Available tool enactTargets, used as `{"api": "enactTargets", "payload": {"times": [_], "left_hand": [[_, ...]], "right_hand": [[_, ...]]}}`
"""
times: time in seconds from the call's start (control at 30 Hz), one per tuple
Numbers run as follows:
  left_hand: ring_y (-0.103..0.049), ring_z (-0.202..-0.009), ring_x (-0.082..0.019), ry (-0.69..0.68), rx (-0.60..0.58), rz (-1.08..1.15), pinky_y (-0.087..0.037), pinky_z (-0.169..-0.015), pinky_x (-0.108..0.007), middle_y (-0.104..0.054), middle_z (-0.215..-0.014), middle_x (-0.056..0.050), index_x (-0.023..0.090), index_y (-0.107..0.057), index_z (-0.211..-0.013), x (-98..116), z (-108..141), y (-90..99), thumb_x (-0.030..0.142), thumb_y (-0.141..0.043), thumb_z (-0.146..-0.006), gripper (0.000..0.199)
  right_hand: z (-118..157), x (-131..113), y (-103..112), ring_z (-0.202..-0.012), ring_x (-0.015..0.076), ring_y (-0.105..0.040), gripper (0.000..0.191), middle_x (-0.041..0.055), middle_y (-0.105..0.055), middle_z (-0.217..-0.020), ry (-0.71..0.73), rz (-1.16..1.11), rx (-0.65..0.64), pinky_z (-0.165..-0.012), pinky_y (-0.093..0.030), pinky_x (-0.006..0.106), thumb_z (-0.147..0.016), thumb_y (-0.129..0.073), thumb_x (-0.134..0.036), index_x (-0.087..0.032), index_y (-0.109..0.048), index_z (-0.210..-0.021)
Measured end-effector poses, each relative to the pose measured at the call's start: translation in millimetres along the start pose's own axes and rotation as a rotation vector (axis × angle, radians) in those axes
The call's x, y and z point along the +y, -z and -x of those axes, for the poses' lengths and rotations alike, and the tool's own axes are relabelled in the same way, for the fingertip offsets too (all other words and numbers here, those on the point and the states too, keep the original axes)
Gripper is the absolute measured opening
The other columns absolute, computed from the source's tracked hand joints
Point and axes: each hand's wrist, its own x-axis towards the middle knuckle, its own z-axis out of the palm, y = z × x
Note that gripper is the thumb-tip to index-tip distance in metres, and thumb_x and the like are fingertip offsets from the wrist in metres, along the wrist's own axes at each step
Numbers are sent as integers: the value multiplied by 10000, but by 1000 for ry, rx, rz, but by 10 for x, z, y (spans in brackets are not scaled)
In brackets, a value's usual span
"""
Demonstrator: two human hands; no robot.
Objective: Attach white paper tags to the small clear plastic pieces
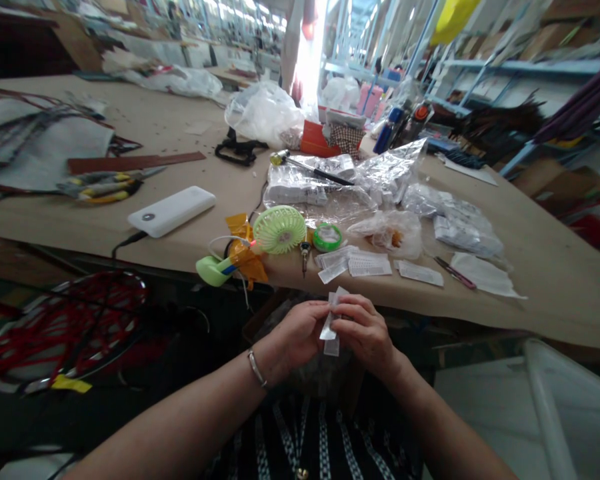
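A brown table (545, 280) is stretching across a cluttered workroom, clear-wrapped packets (300, 187) are lying behind a green fan (280, 230), and, just in front of the table's near edge, the left hand (303, 330) and right hand (363, 330) are together pinching pale strips (329, 327).

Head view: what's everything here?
Flat table: one, brown, across middle
Thin held strips: at least two, whitish, lower centre
Flat rectangular strips: several, white, table front
Round plastic fan: one, green, table front
Round tape roll: one, green, near fan
Oblong power bank: one, white, table left
Metal pliers: count unclear, yellow handles, table left
Crinkled plastic bags: several, clear, table centre
Metal shelves: several, blue, background
Left hand: one, bare, holding strips
Right hand: one, bare, holding strips
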Motion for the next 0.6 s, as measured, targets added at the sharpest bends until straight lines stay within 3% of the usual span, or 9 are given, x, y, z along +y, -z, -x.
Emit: {"api": "enactTargets", "payload": {"times": [0.23,0.4,0.5,0.6], "left_hand": [[-544,-506,-94,-8,-76,14,-391,-475,-192,-611,-649,-61,45,-650,-758,-49,18,21,137,-656,-683,119],[-539,-479,-85,-11,-21,-22,-394,-458,-178,-599,-621,-49,53,-635,-774,-107,-18,52,139,-669,-686,128],[-586,-513,-133,19,51,-79,-470,-507,-243,-630,-651,-74,72,-617,-816,-92,-13,63,189,-618,-754,132],[-623,-563,-171,59,127,-166,-512,-553,-300,-655,-684,-99,81,-599,-856,-66,16,59,216,-575,-798,149]], "right_hand": [[41,-39,10,-1051,200,-526,129,32,-661,-891,18,3,-40,-903,-462,381,-836,-550,-148,-223,-655,-847],[98,-74,53,-1091,211,-501,165,32,-662,-940,5,35,-48,-918,-462,393,-835,-556,-165,-228,-627,-970],[181,109,250,-1140,241,-475,317,70,-626,-1060,-74,171,0,-933,-449,436,-831,-561,-197,-219,-546,-1147],[303,453,528,-1168,276,-446,392,123,-566,-1148,-316,492,148,-962,-394,505,-870,-495,-273,-187,-467,-1252]]}}
